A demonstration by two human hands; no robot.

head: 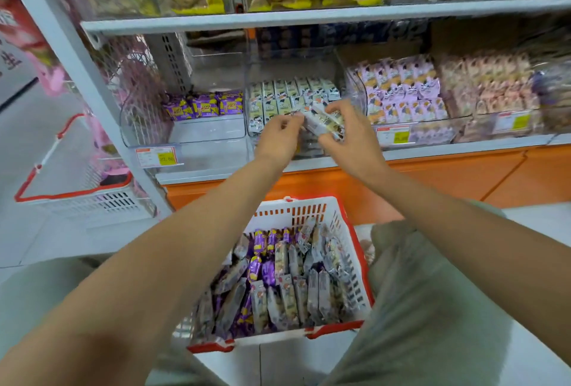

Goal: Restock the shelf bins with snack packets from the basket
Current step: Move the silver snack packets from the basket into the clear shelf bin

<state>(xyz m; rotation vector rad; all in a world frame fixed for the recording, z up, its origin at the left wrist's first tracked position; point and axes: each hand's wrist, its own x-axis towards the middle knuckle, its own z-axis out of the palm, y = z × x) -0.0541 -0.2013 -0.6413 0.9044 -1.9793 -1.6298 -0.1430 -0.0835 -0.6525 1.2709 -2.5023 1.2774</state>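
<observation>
Both hands at middle clear bin (pixel 251 113): left hand (pixel 279 133) and right hand (pixel 349 135) have fingers curled, pinching a bundle of white snack packets (pixel 321 124) at its front. Back rows are stocked. Left purple-packet bin (pixel 204 132) is mostly bare. Near basket (pixel 272 337) is heavily loaded, so I'd say most restocking remains.

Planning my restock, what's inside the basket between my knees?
Purple packets and pale packets, heaped in the basket. Lower layers and the bottom are covered.
</observation>
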